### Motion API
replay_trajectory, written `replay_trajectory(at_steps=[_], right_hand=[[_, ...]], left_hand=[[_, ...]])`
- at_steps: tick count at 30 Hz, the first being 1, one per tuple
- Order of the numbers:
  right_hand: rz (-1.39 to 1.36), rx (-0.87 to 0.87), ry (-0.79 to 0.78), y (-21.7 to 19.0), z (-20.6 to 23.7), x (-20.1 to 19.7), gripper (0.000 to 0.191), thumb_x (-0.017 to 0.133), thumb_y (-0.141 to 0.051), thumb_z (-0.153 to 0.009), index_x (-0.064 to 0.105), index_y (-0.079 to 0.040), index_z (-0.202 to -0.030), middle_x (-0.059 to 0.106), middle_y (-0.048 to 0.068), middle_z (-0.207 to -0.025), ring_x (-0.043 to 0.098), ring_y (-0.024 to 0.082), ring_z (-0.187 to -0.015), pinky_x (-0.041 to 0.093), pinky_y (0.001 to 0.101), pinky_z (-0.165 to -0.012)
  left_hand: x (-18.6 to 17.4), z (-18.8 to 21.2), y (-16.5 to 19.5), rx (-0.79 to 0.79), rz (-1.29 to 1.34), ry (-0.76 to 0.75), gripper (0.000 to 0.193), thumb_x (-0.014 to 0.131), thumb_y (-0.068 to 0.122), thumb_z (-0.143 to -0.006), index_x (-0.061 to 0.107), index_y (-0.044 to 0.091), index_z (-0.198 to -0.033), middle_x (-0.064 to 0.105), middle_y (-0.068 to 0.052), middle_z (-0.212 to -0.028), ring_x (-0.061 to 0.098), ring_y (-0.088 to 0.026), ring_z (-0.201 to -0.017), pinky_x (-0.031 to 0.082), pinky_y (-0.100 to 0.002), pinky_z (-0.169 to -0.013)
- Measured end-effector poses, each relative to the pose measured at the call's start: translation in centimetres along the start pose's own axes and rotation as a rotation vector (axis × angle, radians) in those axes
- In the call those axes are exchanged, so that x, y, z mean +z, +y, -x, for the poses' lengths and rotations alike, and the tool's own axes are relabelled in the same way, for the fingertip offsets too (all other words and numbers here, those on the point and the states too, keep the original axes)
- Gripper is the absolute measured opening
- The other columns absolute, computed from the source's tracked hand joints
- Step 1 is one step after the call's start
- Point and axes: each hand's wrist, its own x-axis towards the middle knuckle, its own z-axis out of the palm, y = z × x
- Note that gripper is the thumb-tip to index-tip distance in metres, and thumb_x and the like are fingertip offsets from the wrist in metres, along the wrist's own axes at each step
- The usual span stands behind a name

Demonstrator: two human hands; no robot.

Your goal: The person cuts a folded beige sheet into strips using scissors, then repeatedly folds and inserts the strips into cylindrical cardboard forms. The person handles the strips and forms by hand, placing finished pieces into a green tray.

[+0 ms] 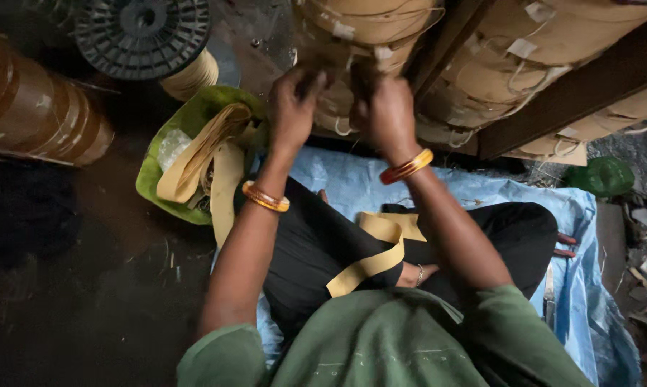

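So the thing in hand is a tan roll (359,29) of paper-like tape, wound tight and tied round with thin string, sitting at the front of a stack of the same rolls up at the top middle of the view. Both hands are on its lower edge: left hand (293,107) with fingers curled over the near rim, right hand (388,115) pressed in right beside it. Looks like both are clenched on the roll or its string, though the fingertips are buried in shadow, so exactly what they pinch I can't tell.

My guess on handling: a wound roll like that is dense and heavy-ish, stiff as a block, but the outer layers are thin and will crease or tear if you yank one edge. The string probably isn't a handle. Better to take it by the rim with both palms under.

Loose strip (370,251) of the same stuff lies limp over the lap, so unwound it's floppy and light. More folded strips sit in a green basin (151,179) to the left. A dark spool (143,32) sits top left, and a blue sheet (481,193) is under the legs.
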Motion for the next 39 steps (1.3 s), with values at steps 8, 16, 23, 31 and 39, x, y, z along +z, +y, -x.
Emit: replay_trajectory(at_steps=[8,16,23,31,39], right_hand=[[-0.023,-0.053,-0.044,1.1,0.3,-0.7,0.026,0.069,-0.006,-0.086,0.070,-0.003,-0.112,0.067,0.025,-0.081,0.066,0.045,-0.073,0.053,0.0507,-0.065],[0.015,0.005,0.065,-0.7,0.8,-0.1,0.014,0.067,-0.005,-0.094,0.069,-0.006,-0.108,0.069,0.024,-0.083,0.066,0.046,-0.074,0.050,0.0521,-0.059],[-0.108,0.041,-0.002,0.2,0.6,-0.4,0.021,0.064,-0.008,-0.093,0.068,-0.007,-0.114,0.067,0.025,-0.081,0.067,0.045,-0.075,0.053,0.0495,-0.065],[0.466,-0.156,0.008,-0.6,1.6,0.2,0.045,0.064,-0.008,-0.087,0.060,-0.007,-0.132,0.067,0.015,-0.072,0.069,0.035,-0.068,0.052,0.0449,-0.056],[0.376,-0.210,0.164,-0.5,1.5,0.6,0.018,0.069,-0.020,-0.094,0.060,-0.008,-0.104,0.067,0.012,-0.073,0.069,0.030,-0.069,0.053,0.0424,-0.061]], left_hand=[[1.2,-2.1,-2.5,-0.539,0.510,-0.177,0.025,0.073,0.027,-0.093,0.075,0.006,-0.108,0.076,-0.004,-0.095,0.070,-0.012,-0.083,0.055,-0.032,-0.072],[0.6,0.7,-2.0,-0.229,0.323,0.375,0.028,0.067,0.022,-0.096,0.064,0.002,-0.116,0.068,-0.006,-0.109,0.063,-0.014,-0.095,0.054,-0.031,-0.085],[0.3,-0.5,-0.3,0.036,-0.062,-0.139,0.031,0.078,0.021,-0.095,0.071,-0.001,-0.116,0.076,-0.010,-0.107,0.072,-0.016,-0.095,0.059,-0.030,-0.084],[-2.5,-2.3,2.3,-0.209,0.167,-0.308,0.023,0.075,0.018,-0.095,0.077,0.003,-0.111,0.079,-0.005,-0.103,0.072,-0.009,-0.088,0.059,-0.027,-0.081],[0.1,-3.8,5.0,-0.032,-0.067,-0.294,0.027,0.071,0.023,-0.096,0.077,0.001,-0.110,0.080,-0.003,-0.098,0.072,-0.008,-0.087,0.056,-0.028,-0.080]])
